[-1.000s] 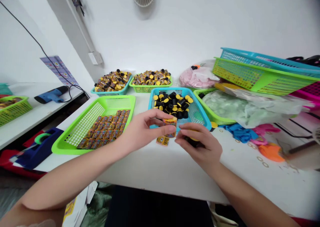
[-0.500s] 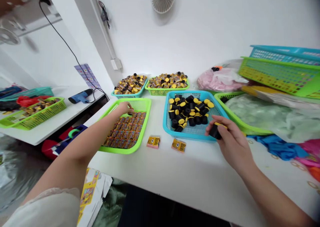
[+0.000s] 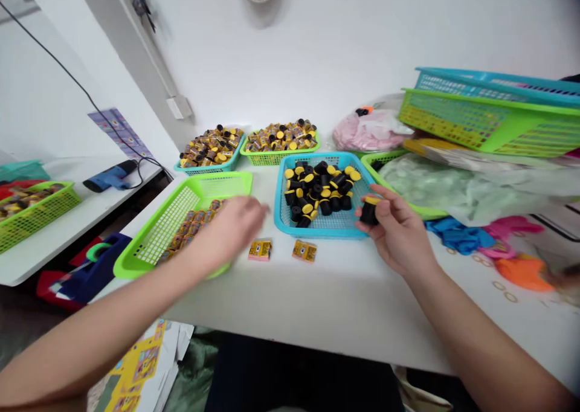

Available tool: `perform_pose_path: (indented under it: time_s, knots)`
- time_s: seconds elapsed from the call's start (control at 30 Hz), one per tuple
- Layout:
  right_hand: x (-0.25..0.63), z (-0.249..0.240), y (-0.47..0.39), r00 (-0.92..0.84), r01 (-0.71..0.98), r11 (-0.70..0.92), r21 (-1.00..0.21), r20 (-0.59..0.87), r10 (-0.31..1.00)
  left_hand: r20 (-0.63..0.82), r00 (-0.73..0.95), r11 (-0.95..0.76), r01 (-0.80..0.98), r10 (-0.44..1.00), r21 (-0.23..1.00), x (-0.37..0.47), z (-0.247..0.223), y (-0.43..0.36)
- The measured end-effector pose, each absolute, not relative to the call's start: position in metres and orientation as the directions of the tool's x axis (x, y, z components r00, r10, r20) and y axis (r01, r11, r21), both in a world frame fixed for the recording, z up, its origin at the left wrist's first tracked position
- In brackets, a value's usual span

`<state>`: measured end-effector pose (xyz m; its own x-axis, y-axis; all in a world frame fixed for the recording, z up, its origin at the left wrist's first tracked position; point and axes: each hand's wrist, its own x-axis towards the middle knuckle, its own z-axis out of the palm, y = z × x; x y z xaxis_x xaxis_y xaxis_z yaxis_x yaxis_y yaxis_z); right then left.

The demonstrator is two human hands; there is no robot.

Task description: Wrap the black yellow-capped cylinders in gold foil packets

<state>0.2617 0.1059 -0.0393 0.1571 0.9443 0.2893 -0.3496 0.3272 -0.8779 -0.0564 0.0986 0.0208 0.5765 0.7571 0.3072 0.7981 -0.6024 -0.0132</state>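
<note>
My right hand grips a small black canister with a yellow lid, held upright in the fingertips by the front right corner of a blue basket. Loose black-and-yellow canisters lie jumbled in that basket. Over the right edge of a green basket, my left hand is smeared by motion, so its fingers do not show clearly. Rows of canisters with printed wraps stand in the green basket, partly covered by my arm. Two small stacks of printed labels, one left and one right, lie on the white table.
At the wall stand a blue basket and a green basket heaped with wrapped canisters. Stacked baskets and a plastic bag crowd the right. A blue heat gun lies on the left table.
My left hand has come out of the green basket's far part, moving right and toward me. The right hand still holds the canister, now tipped more upright. The view has shifted right.
</note>
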Motion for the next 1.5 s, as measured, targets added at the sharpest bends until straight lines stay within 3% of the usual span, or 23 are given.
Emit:
perform_pose_path:
  time_s: [0.03,0.1,0.23,0.5,0.6,0.77,0.9,1.03,1.1,1.27,1.43,1.5]
  knots:
    - [0.261,-0.039,0.106,0.154,-0.342,0.335,-0.878,0.3,0.942,0.244,0.717,-0.736,0.677,0.653,-0.016,-0.043,0.012,0.078]
    - [0.258,-0.041,0.106,0.142,-0.315,0.337,-0.887,0.307,0.941,0.133,0.828,-0.825,0.557,0.544,-0.096,-0.018,-0.01,0.051]
    - [0.249,-0.045,0.102,0.113,-0.244,0.339,-0.909,0.321,0.94,0.037,0.808,-0.774,0.575,0.588,-0.265,0.015,-0.05,0.057]
    - [0.242,-0.042,0.09,0.036,-0.157,0.375,-0.914,0.374,0.927,-0.088,0.829,-0.809,0.507,0.552,-0.297,0.034,-0.069,0.07]
    - [0.242,-0.045,0.091,0.024,-0.213,0.33,-0.92,0.333,0.943,-0.109,0.835,-0.829,0.503,0.539,-0.245,0.035,-0.065,0.068]
    - [0.243,-0.05,0.096,-0.009,-0.286,0.27,-0.919,0.285,0.959,-0.121,0.753,-0.761,0.648,0.646,-0.026,0.032,-0.056,0.074]
    - [0.243,-0.049,0.097,-0.027,-0.265,0.29,-0.92,0.307,0.951,-0.11,0.703,-0.704,0.709,0.703,0.033,0.022,-0.047,0.076]
    - [0.24,-0.049,0.096,-0.015,-0.3,0.338,-0.892,0.359,0.933,-0.011,0.659,-0.648,0.742,0.752,0.173,0.013,-0.035,0.075]
    - [0.239,-0.049,0.095,0.003,-0.332,0.348,-0.877,0.368,0.93,-0.015,0.653,-0.645,0.752,0.758,0.138,0.014,-0.031,0.074]
    - [0.239,-0.052,0.096,0.006,-0.342,0.328,-0.881,0.347,0.938,-0.182,0.665,-0.676,0.737,0.724,0.001,0.025,-0.033,0.072]
    - [0.24,-0.056,0.097,-0.005,-0.292,0.338,-0.894,0.355,0.935,-0.184,0.648,-0.655,0.755,0.739,0.027,0.017,-0.031,0.071]
    - [0.241,-0.057,0.096,-0.001,-0.264,0.355,-0.897,0.369,0.93,-0.077,0.643,-0.626,0.761,0.762,0.168,0.01,-0.028,0.074]
